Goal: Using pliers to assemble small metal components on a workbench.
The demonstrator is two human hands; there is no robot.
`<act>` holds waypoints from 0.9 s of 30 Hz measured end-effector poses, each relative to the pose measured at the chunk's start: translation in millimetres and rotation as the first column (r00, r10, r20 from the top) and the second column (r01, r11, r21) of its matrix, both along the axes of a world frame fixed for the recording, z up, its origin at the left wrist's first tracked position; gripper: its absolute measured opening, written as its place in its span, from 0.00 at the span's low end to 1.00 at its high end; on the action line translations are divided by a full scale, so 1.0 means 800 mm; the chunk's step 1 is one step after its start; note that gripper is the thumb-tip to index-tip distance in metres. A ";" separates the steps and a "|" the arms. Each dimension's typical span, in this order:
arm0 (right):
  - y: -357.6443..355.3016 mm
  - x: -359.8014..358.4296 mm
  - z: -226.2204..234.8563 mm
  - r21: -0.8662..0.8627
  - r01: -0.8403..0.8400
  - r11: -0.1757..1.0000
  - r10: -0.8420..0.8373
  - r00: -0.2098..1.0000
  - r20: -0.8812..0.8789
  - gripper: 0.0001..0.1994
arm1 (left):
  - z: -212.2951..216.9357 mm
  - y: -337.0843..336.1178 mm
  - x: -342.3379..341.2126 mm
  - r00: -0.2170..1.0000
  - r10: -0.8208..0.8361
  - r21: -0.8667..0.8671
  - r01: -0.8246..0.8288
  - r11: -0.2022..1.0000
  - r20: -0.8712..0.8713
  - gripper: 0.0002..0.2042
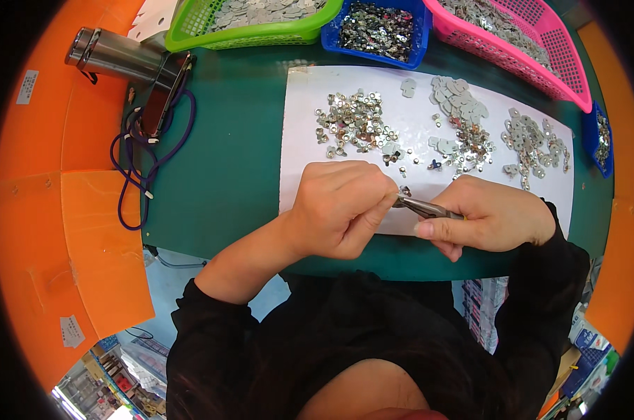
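Note:
My right hand (pixel 495 213) is wrapped round a pair of pliers (pixel 429 208), whose metal jaws point left. The jaw tips meet the fingertips of my left hand (pixel 345 206), which is closed in a pinch. What small piece sits between those fingertips is mostly hidden. Both hands are over the front of a white sheet (pixel 299 150). Beyond them lie a pile of small shiny metal parts (pixel 359 122), a heap of flat grey pieces (pixel 457 98), mixed shiny parts (pixel 474 147) and grey pieces with round metal parts on them (pixel 534 143).
Along the far edge stand a green basket (pixel 261 35), a blue tray (pixel 329 38) and a pink basket (pixel 502 59), all holding small parts. A smaller blue tray (pixel 597 168) is at the right. A steel flask (pixel 121 56) and a purple cord (pixel 191 115) lie at the left beside orange panels (pixel 30 231).

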State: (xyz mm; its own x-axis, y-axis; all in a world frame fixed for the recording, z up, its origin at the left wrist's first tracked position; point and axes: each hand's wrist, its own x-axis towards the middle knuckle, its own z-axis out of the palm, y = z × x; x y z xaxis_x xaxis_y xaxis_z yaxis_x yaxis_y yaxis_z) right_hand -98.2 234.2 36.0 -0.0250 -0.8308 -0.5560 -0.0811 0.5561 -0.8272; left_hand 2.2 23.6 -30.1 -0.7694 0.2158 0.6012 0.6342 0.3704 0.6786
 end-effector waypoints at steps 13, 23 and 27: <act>-0.003 0.045 -0.006 -0.190 0.086 0.978 -0.180 0.805 -0.565 0.15 | 0.002 0.008 0.012 0.993 0.071 0.039 -0.075 0.996 0.094 0.07; 0.009 0.063 -0.002 -0.222 0.204 0.953 -0.298 0.528 -0.795 0.10 | -0.002 0.012 0.010 0.956 0.094 0.109 -0.129 0.986 0.276 0.05; 0.012 0.053 0.000 -0.185 0.218 0.958 -0.277 0.547 -0.790 0.09 | 0.003 0.008 0.007 0.971 0.025 0.004 -0.026 1.000 0.237 0.09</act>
